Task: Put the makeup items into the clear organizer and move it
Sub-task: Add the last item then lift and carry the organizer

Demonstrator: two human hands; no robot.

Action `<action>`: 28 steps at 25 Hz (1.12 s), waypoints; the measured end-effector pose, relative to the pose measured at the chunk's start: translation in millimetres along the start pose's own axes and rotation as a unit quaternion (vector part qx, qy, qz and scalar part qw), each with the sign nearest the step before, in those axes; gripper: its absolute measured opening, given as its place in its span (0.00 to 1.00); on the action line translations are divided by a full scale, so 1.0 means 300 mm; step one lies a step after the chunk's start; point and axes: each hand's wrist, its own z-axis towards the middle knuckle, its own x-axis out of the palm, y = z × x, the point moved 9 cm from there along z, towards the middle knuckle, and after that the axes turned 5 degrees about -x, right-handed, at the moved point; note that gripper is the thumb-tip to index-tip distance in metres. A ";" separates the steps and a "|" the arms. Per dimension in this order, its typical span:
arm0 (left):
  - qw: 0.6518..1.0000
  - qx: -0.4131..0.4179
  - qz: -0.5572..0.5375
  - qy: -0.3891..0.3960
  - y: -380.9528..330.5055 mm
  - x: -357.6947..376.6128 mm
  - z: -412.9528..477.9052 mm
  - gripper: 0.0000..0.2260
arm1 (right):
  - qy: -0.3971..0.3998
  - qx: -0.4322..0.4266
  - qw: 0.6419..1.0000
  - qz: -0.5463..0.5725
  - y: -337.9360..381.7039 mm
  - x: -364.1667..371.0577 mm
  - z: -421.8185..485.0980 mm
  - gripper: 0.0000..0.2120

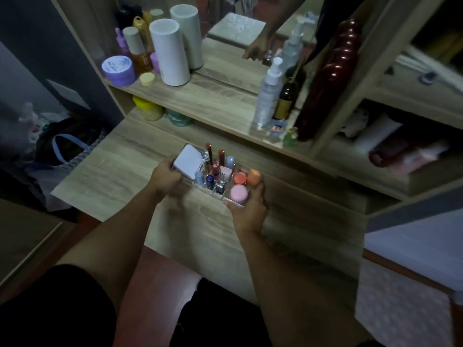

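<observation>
- Both forearms reach in from the bottom of the view over dark shorts; left hand [167, 177] clamps the left end of the clear organizer [234, 202], right hand [248, 209] cups its right near corner, fingers under, thumb on the rim.
- Organizer sits low over the wooden desk [120, 166], mid-desk; can't tell if it is touching or just lifted, slight blur.
- Already loaded: white compact [188, 161] tilted at the left end, lipsticks [209, 151] upright at the back, nail polish bottles [220, 187] in the middle cells, pink jar [239, 193] and two orange-capped jars [253, 177] on the right.
- Packing looks done; the move is the step in hand.
- To do it well: keep it level, both ends supported, since the compact leans and could slide out.
- Around: shelf above with white cylinder [170, 52], purple tub [119, 70], pump bottle [269, 96], dark red vase [330, 78].
- Bottles crowd the shelf's right side; the open middle stretch looks like the safest landing spot.
</observation>
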 end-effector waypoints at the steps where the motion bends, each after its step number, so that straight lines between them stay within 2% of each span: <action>1: 1.000 0.002 0.002 0.004 -0.009 0.045 -0.030 0.28 | -0.007 -0.003 1.000 -0.009 -0.030 -0.049 -0.006 0.53; 4: 1.000 0.014 0.013 0.016 -0.036 0.170 -0.104 0.29 | -0.017 -0.026 0.999 -0.013 -0.105 -0.173 -0.014 0.50; 7: 0.999 0.033 0.014 0.032 -0.064 0.305 -0.161 0.31 | -0.027 -0.018 0.999 -0.038 -0.200 -0.290 -0.013 0.51; 13: 0.998 0.036 0.010 0.059 -0.085 0.510 -0.212 0.25 | -0.035 -0.013 0.998 -0.059 -0.340 -0.459 0.008 0.53; 28: 0.997 0.036 0.017 0.069 -0.134 0.651 -0.221 0.25 | -0.012 -0.016 0.998 -0.059 -0.413 -0.561 0.098 0.49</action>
